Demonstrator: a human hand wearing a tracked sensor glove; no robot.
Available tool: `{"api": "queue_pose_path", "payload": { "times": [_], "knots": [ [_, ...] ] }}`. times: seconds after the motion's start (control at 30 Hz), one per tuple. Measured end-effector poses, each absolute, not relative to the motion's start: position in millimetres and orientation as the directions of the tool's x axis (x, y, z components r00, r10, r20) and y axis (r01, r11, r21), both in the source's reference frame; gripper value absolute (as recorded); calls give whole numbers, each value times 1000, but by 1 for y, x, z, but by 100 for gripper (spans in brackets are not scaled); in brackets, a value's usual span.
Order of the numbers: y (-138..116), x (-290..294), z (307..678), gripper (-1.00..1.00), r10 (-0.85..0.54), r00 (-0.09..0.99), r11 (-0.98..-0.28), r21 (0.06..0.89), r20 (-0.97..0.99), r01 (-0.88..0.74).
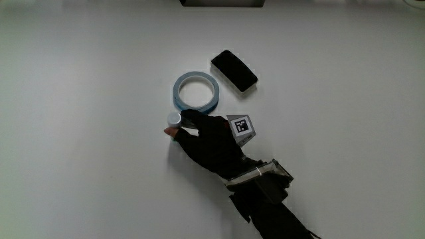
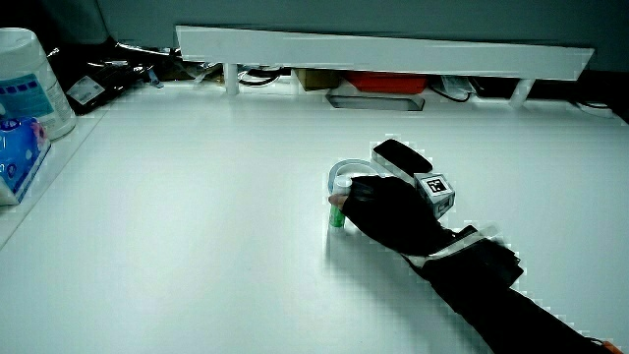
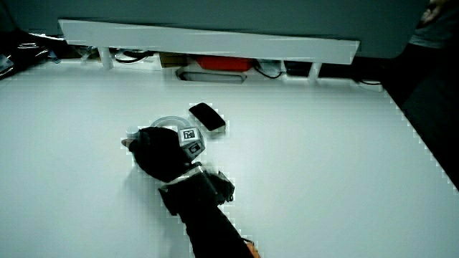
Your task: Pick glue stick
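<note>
Lay on a white table (image 1: 80, 133): a tape roll (image 1: 196, 93), flat, pale blue with an open centre, and a black phone (image 1: 234, 70), face up, just beside the roll and slightly farther from the person. Stood apart, roll and phone, with a narrow strip of table between. Seen in a side view at the table's edge: a white tub (image 2: 34, 84) and a blue packet (image 2: 20, 152), both well apart from everything else. Ran along the table's end in both side views: a low white partition (image 3: 208, 44), with cables and a red item under it.

Stood upright, touching or almost touching the roll's near rim: the glue (image 1: 174, 120). Showed a round white cap from above; in a side view (image 2: 340, 200), a white cap over a body with green near the base. Mostly hidden in a side view (image 3: 131, 136), only a pale bit at the fingertips.

Was closed around the glue: the hand (image 1: 209, 143), fingers curled on its sides, thumb tip pink at the stick's near side. Rested low on the table, nearer the person than the roll, knuckles touching or overlapping the roll's edge from above. Sat on the hand's back, the cube (image 1: 242, 128), close to the phone's near end. Stretched from the hand toward the person, the forearm (image 1: 272, 206), dark-sleeved. Could not tell whether the glue's base was on the table or lifted off.
</note>
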State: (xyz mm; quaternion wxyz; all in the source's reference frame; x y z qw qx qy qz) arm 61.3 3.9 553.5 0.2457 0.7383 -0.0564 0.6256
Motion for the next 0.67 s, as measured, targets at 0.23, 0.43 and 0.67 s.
{"api": "queue_pose_path", "payload": {
  "times": [0.23, 0.43, 0.67],
  "knots": [
    [-1, 68, 532, 100, 181, 194, -882, 246, 964, -402],
    [-3, 83, 510, 100, 171, 117, -893, 204, 978, -400],
    [-4, 111, 484, 100, 160, 124, -907, 196, 979, -372]
  ]
}}
